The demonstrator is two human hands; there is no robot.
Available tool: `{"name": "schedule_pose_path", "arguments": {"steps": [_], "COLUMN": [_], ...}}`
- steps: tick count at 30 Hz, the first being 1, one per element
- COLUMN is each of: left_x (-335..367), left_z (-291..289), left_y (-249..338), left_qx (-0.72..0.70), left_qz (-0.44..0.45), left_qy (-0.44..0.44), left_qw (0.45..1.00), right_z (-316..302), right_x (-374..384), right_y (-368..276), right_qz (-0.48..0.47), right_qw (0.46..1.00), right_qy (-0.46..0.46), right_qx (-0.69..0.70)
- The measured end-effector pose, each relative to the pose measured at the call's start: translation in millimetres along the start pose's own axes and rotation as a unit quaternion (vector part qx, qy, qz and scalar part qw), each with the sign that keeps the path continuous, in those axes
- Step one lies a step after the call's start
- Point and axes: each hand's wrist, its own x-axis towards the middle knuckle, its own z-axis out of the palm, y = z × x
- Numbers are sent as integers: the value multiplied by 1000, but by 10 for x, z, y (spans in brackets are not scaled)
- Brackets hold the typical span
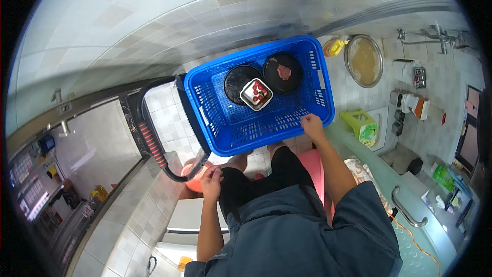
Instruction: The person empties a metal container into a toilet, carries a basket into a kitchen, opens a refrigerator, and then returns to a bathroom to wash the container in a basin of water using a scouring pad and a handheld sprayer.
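A large blue plastic basket (241, 141) with slotted sides stands before me, beside a black cart handle (152, 143) with a red-striped grip. Inside are a round black pan (233, 84), another dark pan (289, 83) with a piece of raw meat (284, 72) on it, and a small square whitish dish (247, 95) of red, cherry-sized fruit (260, 90). My right hand (311, 124) is at the basket's near rim, fingers curled; whether it touches the rim is unclear. My left hand (211, 180) is closed near the handle's lower end, its fingertips pressed together.
A green stool (357, 121), a round basin (364, 61) of yellowish liquid and a yellow bottle (337, 47) stand to the right. A glass door (348, 146) with a metal handle (405, 210) is at my right side. An orange tub (195, 174) sits below the cart handle.
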Motion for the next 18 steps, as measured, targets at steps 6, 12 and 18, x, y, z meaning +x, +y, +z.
{"name": "schedule_pose_path", "arguments": {"steps": [6,12,18], "left_x": [820,1808,2482], "left_z": [385,995,1533], "left_y": [-211,-371,-395], "left_qx": [102,104,89], "left_qz": [67,29,-54], "left_qy": [-61,-104,-83], "left_qw": [991,989,991], "right_z": [407,803,1178], "right_x": [181,733,1601], "right_y": [-264,-117,-142], "right_qz": [41,33,-23], "right_qw": [995,994,993], "right_qy": [-13,47,110], "right_qx": [90,92,-36]}}
